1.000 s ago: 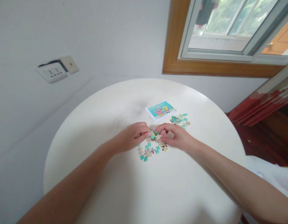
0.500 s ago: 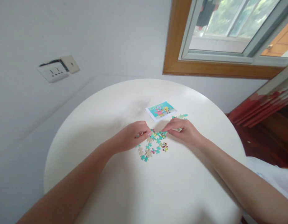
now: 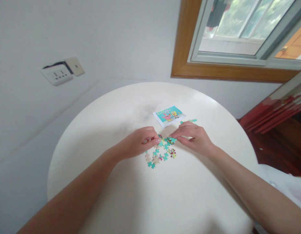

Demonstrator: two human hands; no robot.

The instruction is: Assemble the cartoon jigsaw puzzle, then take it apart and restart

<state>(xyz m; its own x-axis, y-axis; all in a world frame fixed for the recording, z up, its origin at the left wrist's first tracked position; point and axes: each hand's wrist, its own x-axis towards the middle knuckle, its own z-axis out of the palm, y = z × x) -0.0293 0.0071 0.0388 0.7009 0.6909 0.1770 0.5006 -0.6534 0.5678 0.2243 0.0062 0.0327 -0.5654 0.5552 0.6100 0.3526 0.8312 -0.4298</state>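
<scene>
Several small jigsaw puzzle pieces (image 3: 155,159), turquoise, beige, yellow and dark red, lie in a loose cluster on the white table. At the cluster's upper left, my left hand (image 3: 143,141) is closed, thumb and fingers pinched at a puzzle piece. My right hand (image 3: 193,135) pinches at the edge of a turquoise puzzle piece (image 3: 172,140) on the other side. The fingertips of both hands are close together over the pile. More puzzle pieces (image 3: 193,121) show behind my right hand, partly hidden by it. A turquoise cartoon picture card (image 3: 169,115) lies just beyond.
The round white table (image 3: 103,110) stands against a pale wall with a socket (image 3: 58,74). A wood-framed window (image 3: 225,70) is at the upper right. Beside it hangs a red and cream curtain (image 3: 260,113). White fabric or plastic (image 3: 282,182) sits past the table's right edge.
My right hand has shifted slightly, its fingers now covering more of the pieces behind it. My left hand stays nearly in place, and the whole view has moved a little.
</scene>
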